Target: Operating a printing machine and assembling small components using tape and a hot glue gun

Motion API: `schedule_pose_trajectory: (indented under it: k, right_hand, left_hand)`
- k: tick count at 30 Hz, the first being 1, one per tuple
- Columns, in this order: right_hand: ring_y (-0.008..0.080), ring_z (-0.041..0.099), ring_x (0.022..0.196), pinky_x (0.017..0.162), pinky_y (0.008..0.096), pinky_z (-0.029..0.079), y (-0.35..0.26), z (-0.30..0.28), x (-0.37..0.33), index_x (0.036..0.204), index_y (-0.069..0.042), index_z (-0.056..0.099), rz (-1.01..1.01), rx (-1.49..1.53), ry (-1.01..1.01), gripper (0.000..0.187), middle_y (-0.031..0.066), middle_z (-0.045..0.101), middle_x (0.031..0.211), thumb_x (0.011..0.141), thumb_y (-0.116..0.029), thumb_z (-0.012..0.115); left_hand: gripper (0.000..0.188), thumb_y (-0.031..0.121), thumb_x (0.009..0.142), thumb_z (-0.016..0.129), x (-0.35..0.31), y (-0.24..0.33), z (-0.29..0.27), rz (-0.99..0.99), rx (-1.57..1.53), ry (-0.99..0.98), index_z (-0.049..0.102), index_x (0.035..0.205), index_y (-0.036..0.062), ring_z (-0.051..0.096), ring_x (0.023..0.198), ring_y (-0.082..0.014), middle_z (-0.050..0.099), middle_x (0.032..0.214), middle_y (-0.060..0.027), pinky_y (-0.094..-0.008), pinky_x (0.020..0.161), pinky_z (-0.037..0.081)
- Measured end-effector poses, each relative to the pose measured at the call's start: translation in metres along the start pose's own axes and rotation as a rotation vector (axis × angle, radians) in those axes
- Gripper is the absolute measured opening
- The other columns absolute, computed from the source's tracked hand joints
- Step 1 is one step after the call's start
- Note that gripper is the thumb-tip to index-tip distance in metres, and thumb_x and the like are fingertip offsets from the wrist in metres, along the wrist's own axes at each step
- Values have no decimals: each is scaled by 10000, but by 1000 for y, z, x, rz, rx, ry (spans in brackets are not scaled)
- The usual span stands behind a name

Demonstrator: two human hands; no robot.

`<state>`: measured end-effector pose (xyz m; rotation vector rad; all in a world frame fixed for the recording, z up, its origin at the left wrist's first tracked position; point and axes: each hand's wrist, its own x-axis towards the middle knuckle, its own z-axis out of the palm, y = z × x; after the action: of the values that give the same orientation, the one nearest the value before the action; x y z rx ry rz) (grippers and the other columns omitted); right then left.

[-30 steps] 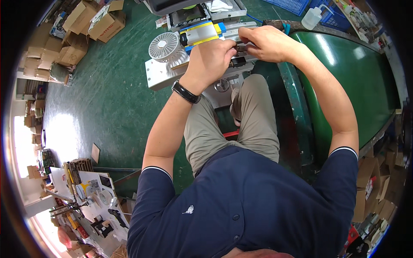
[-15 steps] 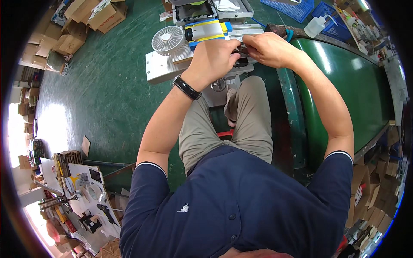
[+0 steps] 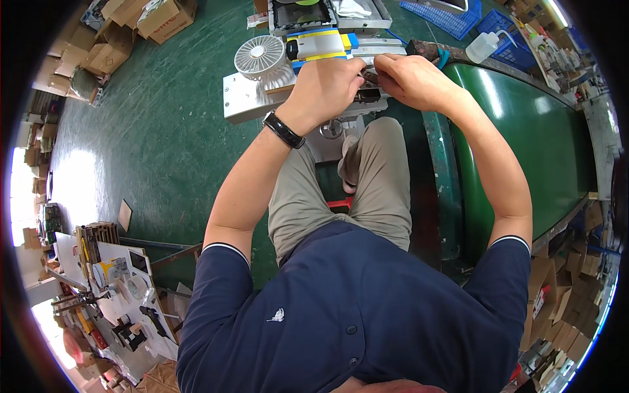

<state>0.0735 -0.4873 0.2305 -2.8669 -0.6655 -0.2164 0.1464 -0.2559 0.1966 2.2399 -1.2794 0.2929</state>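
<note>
My left hand (image 3: 329, 84), with a black watch (image 3: 284, 131) on its wrist, is closed with thumb and fingertips together in front of the machine. Close to its right, my right hand (image 3: 409, 80) has its fingers curled inward. Between the fingertips shows a small dark metallic piece (image 3: 370, 77), too small and covered to name. Just below it sits a black block (image 3: 368, 95) on the machine. Beyond the left hand lies a silver-white device (image 3: 319, 46) in a yellow and blue fixture (image 3: 347, 43). A white fan with a round grille (image 3: 259, 56) stands left of it.
A white metal base (image 3: 246, 98) reaches left under the fan. To my right is a large green curved-top cover (image 3: 524, 124), with a clear squeeze bottle (image 3: 483, 47) and blue baskets (image 3: 452, 19) beyond. Open cardboard boxes (image 3: 164, 19) stand far left; a cluttered white bench (image 3: 124, 288) is lower left.
The whole view has shifted slightly. Both hands stay close together at the same spot on the machine, and the right hand's fingers have moved a little apart from the left's.
</note>
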Motion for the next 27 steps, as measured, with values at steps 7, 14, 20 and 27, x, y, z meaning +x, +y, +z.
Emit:
schedule_pose_trajectory:
  k: [7, 14, 20, 27]
  right_hand:
    - [406, 647, 738, 700, 471, 534, 1, 1, -4, 1011, -20, 562, 8, -6, 42, 141, 168, 688, 884, 1002, -66, 695]
    - [417, 640, 728, 692, 480, 527, 2, 3, -4, 1009, -21, 555, 4, -6, 57, 143, 173, 687, 886, 1005, -64, 691]
    - [417, 639, 733, 686, 484, 520, 1, 3, -3, 1001, -18, 550, -1, -11, 40, 148, 175, 686, 894, 999, -62, 692]
    - [417, 630, 716, 674, 477, 513, 0, 5, 1, 983, -14, 552, -25, -68, 41, 169, 175, 679, 860, 993, -85, 706]
  left_hand:
    - [228, 240, 987, 699, -1, 1, 1, -20, 19, 19, 771, 1146, 93, 713, 738, -362, 790, 884, -103, -431, 651, 535]
    - [235, 250, 985, 703, -3, 2, 3, -6, 18, 53, 784, 1137, 89, 714, 733, -356, 793, 883, -100, -427, 640, 528]
    - [179, 233, 979, 696, -4, 2, 5, 24, -12, 97, 763, 1048, 82, 698, 707, -374, 777, 859, -111, -446, 624, 514]
    - [145, 214, 968, 693, -6, 0, 11, 51, 1, 157, 735, 961, 76, 672, 665, -391, 748, 809, -122, -465, 601, 496]
